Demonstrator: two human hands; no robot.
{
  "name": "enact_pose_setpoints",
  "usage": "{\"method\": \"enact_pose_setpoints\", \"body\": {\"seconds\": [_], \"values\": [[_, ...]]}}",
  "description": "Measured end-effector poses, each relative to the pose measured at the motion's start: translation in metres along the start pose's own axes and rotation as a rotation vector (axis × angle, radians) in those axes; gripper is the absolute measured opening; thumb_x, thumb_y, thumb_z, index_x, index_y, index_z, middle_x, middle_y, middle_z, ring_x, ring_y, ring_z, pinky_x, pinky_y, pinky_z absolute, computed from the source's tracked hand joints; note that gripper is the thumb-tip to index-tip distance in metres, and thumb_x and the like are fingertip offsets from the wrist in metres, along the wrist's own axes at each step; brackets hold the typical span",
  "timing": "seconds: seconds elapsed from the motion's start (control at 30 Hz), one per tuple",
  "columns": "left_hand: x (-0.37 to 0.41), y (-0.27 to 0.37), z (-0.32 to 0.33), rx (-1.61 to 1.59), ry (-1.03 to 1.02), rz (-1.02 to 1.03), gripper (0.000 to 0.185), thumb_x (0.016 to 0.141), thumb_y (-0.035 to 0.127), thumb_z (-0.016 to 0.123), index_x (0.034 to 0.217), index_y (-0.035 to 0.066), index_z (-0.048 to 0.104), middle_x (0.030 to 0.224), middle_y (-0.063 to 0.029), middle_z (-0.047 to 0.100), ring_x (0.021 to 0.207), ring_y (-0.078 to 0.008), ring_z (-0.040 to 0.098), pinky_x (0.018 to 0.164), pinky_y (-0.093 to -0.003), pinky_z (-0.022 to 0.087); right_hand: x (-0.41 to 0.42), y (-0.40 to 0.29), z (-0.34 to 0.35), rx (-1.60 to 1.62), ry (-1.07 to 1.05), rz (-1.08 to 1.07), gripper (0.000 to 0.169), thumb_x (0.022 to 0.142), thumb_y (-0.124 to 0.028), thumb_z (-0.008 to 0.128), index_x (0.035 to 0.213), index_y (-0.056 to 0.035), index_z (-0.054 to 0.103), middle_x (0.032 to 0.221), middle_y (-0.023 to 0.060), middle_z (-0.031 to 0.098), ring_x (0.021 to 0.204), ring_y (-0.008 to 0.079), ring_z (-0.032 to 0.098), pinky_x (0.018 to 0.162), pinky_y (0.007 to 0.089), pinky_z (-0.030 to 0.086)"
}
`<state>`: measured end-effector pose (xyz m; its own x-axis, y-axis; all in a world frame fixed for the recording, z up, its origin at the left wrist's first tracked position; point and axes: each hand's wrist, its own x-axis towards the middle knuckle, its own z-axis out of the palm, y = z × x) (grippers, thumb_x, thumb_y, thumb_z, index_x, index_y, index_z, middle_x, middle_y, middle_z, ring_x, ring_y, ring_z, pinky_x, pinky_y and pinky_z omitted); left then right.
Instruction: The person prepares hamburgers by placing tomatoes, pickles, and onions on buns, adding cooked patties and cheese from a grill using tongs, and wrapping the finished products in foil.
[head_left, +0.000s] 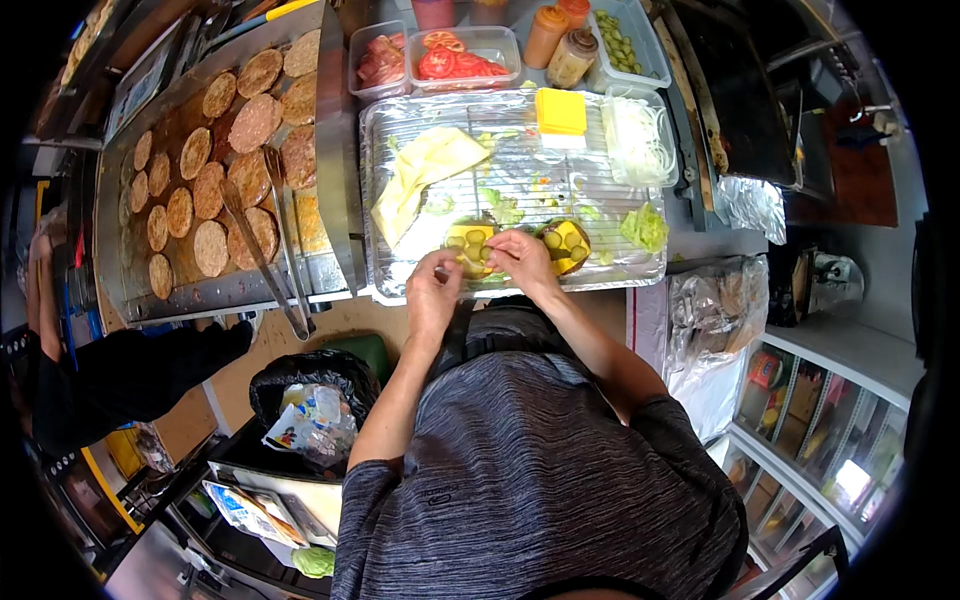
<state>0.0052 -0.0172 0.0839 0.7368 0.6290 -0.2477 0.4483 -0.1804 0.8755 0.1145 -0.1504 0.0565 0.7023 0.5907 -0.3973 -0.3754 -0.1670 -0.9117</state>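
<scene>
Two burgers lie at the near edge of a foil-lined tray (637, 281) with a wire rack. Yellow cheese and several pickle slices top the left burger (475, 238) and the right burger (568, 247). My right hand (525, 261) reaches over the left burger, its thumb and fingertips pinched at a pickle slice (486, 253). At that burger's left side is my left hand (433, 292), fingers curled close together; whether they hold anything is too small to tell. The burgers' undersides are hidden.
Left stands a griddle (292, 270) with several patties and metal tongs (255, 240) overhanging its front. A yellow cloth (427, 169), cheese slices (561, 111), lettuce (643, 227) and an onion tub (641, 142) sit on the tray. Behind are tomatoes (461, 64), sauce bottles (545, 36) and pickles (619, 45).
</scene>
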Motion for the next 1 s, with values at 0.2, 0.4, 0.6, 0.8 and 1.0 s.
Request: {"method": "enact_pose_setpoints", "body": {"seconds": [0.2,0.4,0.6,0.8,1.0], "values": [[0.002,-0.018,-0.005,0.024,-0.003,0.002,0.018,0.080,0.003,0.066,0.098,0.002,0.065,0.075,-0.0065,0.060,0.058,-0.0139,0.056,0.055,-0.0282,0.047,0.009,0.006,-0.006,-0.316,0.069,-0.063,0.016,0.081,-0.002,0.066,0.096,0.0009,0.062,0.086,0.0084,0.065,0.073,0.0139,0.064,0.064,0.0256,0.051],[-0.007,-0.019,-0.011,0.053,0.007,-0.043,0.017,0.081,0.004,0.065,0.098,0.002,0.064,0.077,-0.0061,0.060,0.058,-0.0130,0.056,0.056,-0.0281,0.047,-0.007,-0.014,-0.002,-0.722,0.127,-0.359,0.015,0.078,-0.008,0.070,0.088,-0.0036,0.060,0.084,0.0069,0.055,0.069,0.0203,0.058,0.061,0.0327,0.048],[-0.013,-0.020,-0.013,0.000,0.006,-0.081,0.016,0.083,0.005,0.064,0.099,0.001,0.064,0.076,-0.0048,0.059,0.057,-0.0110,0.054,0.055,-0.0267,0.046,-0.016,-0.009,-0.002,-0.997,-0.062,-0.460,0.012,0.078,-0.014,0.069,0.084,-0.0080,0.059,0.086,0.0054,0.053,0.069,0.0255,0.058,0.058,0.0377,0.047],[-0.013,-0.019,-0.014,-0.007,0.013,-0.069,0.016,0.083,0.005,0.064,0.098,0.000,0.064,0.076,-0.0051,0.058,0.057,-0.0107,0.053,0.054,-0.0269,0.045,-0.016,-0.016,0.001,-1.026,-0.112,-0.440,0.009,0.079,-0.011,0.064,0.080,-0.0056,0.056,0.084,0.0087,0.051,0.072,0.0285,0.059,0.060,0.0403,0.046],[-0.014,-0.008,-0.013,0.016,0.010,-0.033,0.016,0.084,0.006,0.063,0.099,0.000,0.063,0.076,-0.0053,0.059,0.057,-0.0109,0.054,0.054,-0.0267,0.045,-0.016,-0.017,-0.003,-0.990,-0.030,-0.435,0.008,0.080,-0.011,0.065,0.084,-0.0060,0.060,0.082,0.0064,0.052,0.065,0.0202,0.057,0.056,0.0345,0.047]]}}
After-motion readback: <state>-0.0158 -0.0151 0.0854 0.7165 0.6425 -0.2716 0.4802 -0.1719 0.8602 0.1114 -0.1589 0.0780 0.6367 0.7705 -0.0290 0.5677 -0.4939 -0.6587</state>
